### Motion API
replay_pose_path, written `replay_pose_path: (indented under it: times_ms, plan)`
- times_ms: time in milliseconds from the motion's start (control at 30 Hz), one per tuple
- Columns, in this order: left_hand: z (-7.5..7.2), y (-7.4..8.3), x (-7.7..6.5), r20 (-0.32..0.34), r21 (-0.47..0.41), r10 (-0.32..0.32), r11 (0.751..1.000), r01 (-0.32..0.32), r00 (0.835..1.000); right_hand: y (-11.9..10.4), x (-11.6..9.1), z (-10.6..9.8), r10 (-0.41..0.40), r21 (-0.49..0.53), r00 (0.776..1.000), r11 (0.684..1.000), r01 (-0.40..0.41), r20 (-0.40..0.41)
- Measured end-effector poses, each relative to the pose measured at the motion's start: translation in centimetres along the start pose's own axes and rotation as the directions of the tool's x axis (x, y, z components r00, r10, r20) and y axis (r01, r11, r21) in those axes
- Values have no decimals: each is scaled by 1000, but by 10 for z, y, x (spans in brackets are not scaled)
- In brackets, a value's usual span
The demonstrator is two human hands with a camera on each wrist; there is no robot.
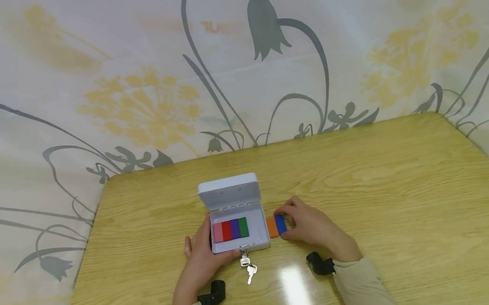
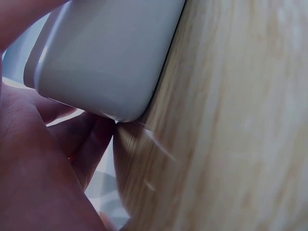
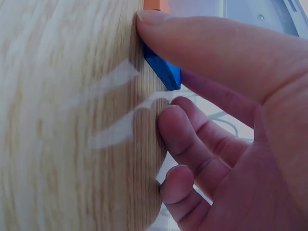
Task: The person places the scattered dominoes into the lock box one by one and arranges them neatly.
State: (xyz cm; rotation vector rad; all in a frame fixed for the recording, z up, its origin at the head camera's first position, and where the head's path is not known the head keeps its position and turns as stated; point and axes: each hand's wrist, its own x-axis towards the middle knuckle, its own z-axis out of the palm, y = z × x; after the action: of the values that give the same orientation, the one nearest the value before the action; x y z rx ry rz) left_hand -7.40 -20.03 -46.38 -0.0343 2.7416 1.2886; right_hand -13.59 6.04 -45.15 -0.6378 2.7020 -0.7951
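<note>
left hand (image 1: 204, 252) grips the open white box (image 1: 257, 230) on the desk (image 1: 419, 190). right hand (image 1: 308, 223) pinches a blue block (image 1: 281, 225) beside an orange block (image 1: 272, 227), right of the box. four coloured blocks (image 1: 235, 229) lie inside.

Left hand (image 1: 202, 255): we grip, thumb stretched apart from the fingers.
Right hand (image 1: 308, 224): we pinch, thumb opposite forefinger.
Forearms (image 1: 368, 291): ours, behind each hand.

The right hand (image 1: 312, 225) is partly hiding a flat blue block (image 3: 166, 74). In the wrist views, top edges are cropping a flat orange block (image 3: 165, 5) and a glossy white box (image 2: 106, 57).
</note>
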Motion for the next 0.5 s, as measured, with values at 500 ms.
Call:
replay_pose_path:
  times_ms: [500]
  plan:
    - [-2,1,0,5,-10,9,1000,-9,1000,6,0,0,27,59,1000,998,-27,2]
